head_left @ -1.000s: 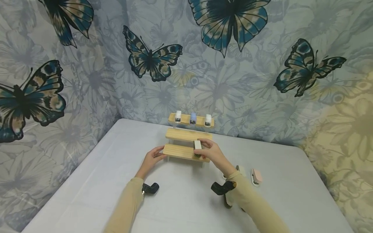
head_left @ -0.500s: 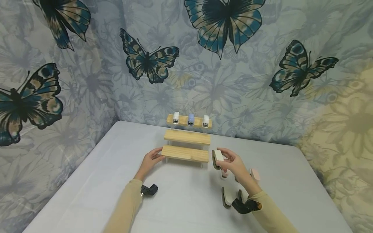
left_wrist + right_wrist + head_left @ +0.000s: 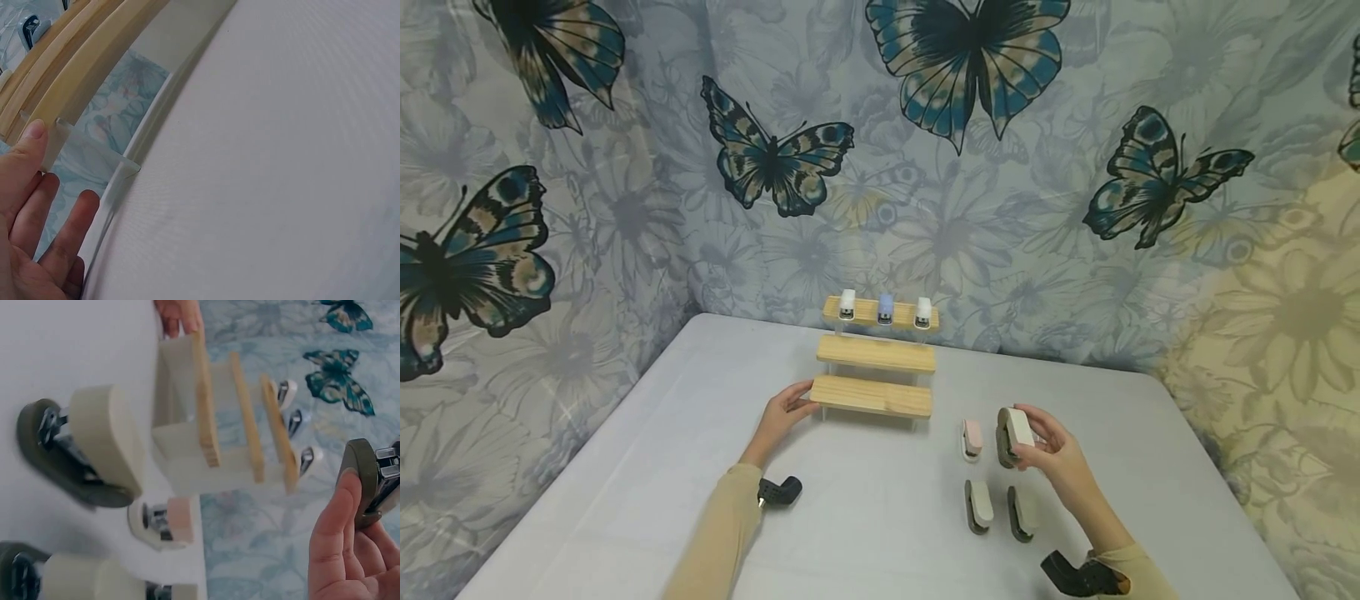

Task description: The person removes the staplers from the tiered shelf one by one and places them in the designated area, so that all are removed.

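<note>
My left hand [image 3: 780,422] pinches the left end of the lowest board on a three-tier wooden rack [image 3: 871,396]; in the left wrist view the thumb [image 3: 31,140] lies on the board's end, two fingers extending below it. My right hand [image 3: 1060,458] holds a stapler [image 3: 1015,437] with a cream top and dark olive base, above the table right of the rack. On the table near it are a small pink stapler [image 3: 972,439] and two larger staplers, one cream-topped [image 3: 979,506], the other greyish-topped [image 3: 1022,513].
Three small staplers stand on the rack's top board: two white [image 3: 847,305] [image 3: 923,312] and one blue [image 3: 885,308]. The lower boards are bare. Butterfly-print cloth [image 3: 775,250] hangs behind the white table [image 3: 865,508].
My right hand has carried the cream-topped stapler off the lowest board, rightward and toward me, over the other staplers. My left hand stays at the rack's end. The view has shifted slightly.
</note>
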`<move>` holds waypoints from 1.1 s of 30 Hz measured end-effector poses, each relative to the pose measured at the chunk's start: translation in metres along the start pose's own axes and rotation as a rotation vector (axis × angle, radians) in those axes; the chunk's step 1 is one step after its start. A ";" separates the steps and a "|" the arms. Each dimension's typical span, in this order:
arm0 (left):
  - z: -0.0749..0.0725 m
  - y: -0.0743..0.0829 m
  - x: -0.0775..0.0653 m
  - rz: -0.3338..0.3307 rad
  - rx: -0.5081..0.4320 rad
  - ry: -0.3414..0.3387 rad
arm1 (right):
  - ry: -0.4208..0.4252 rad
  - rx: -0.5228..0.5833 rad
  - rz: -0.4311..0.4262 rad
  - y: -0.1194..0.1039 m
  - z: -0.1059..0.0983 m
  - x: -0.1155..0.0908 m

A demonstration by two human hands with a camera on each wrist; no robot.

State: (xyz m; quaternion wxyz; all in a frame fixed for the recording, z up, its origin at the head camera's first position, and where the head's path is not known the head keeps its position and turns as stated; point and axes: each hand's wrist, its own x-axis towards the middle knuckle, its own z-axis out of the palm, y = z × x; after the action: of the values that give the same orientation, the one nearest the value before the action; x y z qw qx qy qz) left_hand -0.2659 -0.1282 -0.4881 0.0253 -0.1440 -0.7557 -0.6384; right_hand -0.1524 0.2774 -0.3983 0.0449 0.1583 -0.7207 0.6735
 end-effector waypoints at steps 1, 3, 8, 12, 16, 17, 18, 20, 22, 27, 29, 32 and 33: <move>0.000 0.003 -0.001 -0.005 0.007 -0.001 | 0.006 -0.008 -0.001 0.001 -0.002 -0.003; 0.001 0.006 -0.001 -0.022 0.015 0.004 | 0.013 -0.031 0.006 0.003 -0.007 -0.009; 0.001 0.001 0.000 0.008 0.006 0.023 | 0.037 -0.069 0.073 0.007 -0.021 -0.025; 0.000 -0.016 0.001 0.003 -0.014 0.015 | 0.080 -0.089 0.166 0.013 -0.033 -0.042; 0.000 -0.023 0.004 -0.011 -0.013 0.025 | 0.074 -0.120 0.263 0.019 -0.044 -0.055; 0.000 -0.024 0.004 -0.007 -0.014 0.029 | 0.067 -0.130 0.292 0.020 -0.046 -0.057; 0.000 -0.023 0.005 -0.002 -0.009 0.030 | 0.064 -0.141 0.322 0.022 -0.047 -0.059; 0.000 -0.023 0.005 -0.005 -0.009 0.037 | 0.043 -0.159 0.380 0.025 -0.051 -0.062; -0.001 -0.022 0.005 -0.012 0.002 0.043 | 0.042 -0.164 0.438 0.028 -0.053 -0.064; -0.001 -0.019 0.006 -0.028 0.008 0.049 | 0.051 -0.169 0.535 0.037 -0.060 -0.069; 0.000 -0.020 0.006 -0.032 0.005 0.046 | 0.041 -0.170 0.560 0.040 -0.063 -0.072; 0.001 -0.021 0.006 -0.035 -0.001 0.041 | 0.029 -0.175 0.587 0.046 -0.065 -0.076; 0.002 -0.021 0.006 -0.034 0.000 0.044 | 0.031 -0.176 0.597 0.047 -0.065 -0.077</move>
State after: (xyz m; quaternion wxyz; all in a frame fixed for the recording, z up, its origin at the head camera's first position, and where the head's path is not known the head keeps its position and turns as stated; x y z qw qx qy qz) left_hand -0.2763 -0.1285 -0.5073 0.0309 -0.1172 -0.7572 -0.6418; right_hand -0.1026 0.3568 -0.4589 -0.1303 -0.0751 -0.7901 0.5943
